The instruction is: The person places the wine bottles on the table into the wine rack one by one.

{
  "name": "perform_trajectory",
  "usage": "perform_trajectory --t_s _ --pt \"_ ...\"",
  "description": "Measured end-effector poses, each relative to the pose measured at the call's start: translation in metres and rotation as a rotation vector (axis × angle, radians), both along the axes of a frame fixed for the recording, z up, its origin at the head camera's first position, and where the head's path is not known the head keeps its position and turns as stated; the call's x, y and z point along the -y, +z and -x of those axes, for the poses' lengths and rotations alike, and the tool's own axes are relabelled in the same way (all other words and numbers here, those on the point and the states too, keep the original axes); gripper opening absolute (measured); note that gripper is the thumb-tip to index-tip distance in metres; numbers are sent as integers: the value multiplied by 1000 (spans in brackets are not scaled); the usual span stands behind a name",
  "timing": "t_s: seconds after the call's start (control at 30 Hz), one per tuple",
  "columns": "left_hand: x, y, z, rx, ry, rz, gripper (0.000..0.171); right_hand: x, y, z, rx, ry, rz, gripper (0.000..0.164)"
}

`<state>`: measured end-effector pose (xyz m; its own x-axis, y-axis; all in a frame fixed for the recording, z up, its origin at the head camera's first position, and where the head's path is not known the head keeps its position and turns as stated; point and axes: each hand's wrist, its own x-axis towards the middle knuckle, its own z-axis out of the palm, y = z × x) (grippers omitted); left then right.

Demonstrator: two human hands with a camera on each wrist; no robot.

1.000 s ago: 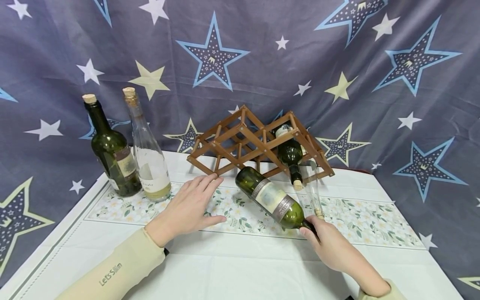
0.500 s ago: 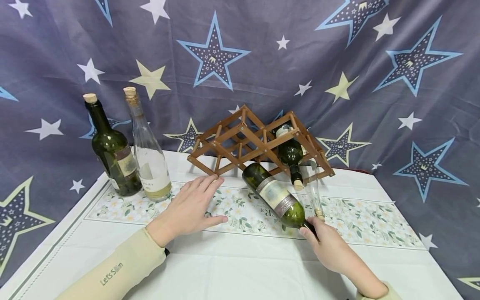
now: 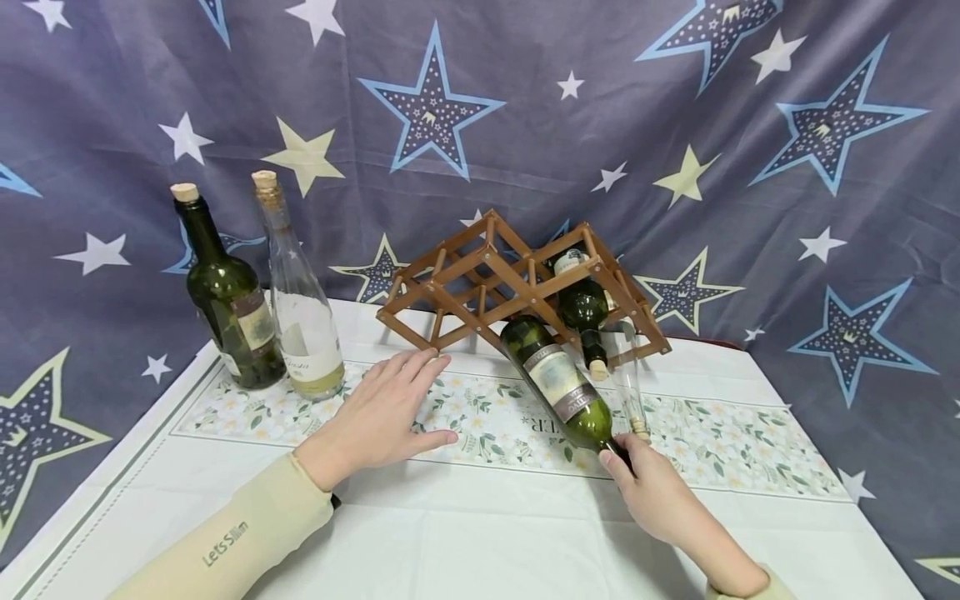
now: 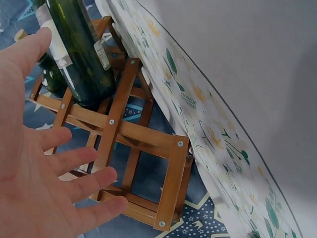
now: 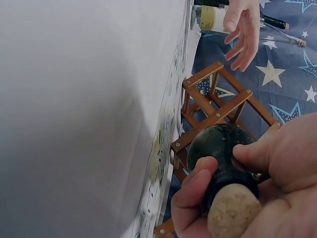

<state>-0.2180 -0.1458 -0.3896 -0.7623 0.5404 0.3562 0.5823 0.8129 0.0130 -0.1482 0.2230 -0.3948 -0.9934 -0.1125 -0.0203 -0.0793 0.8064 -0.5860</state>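
My right hand (image 3: pixel 652 492) grips the neck of a green wine bottle (image 3: pixel 558 379) with a cream and brown label. In the right wrist view, thumb and fingers wrap the neck just behind the cork (image 5: pixel 233 210). The bottle slants, its base at the lower middle opening of the brown wooden wine rack (image 3: pixel 510 277); whether the base is inside cannot be told. My left hand (image 3: pixel 378 421) has its fingers spread and holds nothing, by the rack's lower left front corner. The left wrist view shows the bottle (image 4: pixel 81 59) against the rack bars.
Another green bottle (image 3: pixel 583 304) lies in the rack's right part, cork forward. Below it, a clear bottle (image 3: pixel 626 379) lies at lower right. A green bottle (image 3: pixel 236 321) and a clear bottle (image 3: pixel 303 333) stand at left on the floral runner (image 3: pixel 735 442). A starry curtain hangs behind.
The held bottle's base has moved right and back toward the rack's lower middle opening, and the bottle points more steeply away from me. My left hand has stayed nearly still.
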Motion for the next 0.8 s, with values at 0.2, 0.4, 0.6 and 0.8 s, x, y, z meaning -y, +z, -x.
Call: perform_trajectory --t_s 0.2,0.4,0.6,0.8 --pt "0 1 0 1 -3 1 105 8 -2 1 51 -19 106 37" --pt "0 0 1 -3 -7 3 105 16 -5 1 75 -26 190 29" --pt "0 2 0 10 -4 4 105 25 -4 4 87 -4 248 29" --pt "0 0 0 13 -4 -5 105 34 -2 7 128 9 364 31"
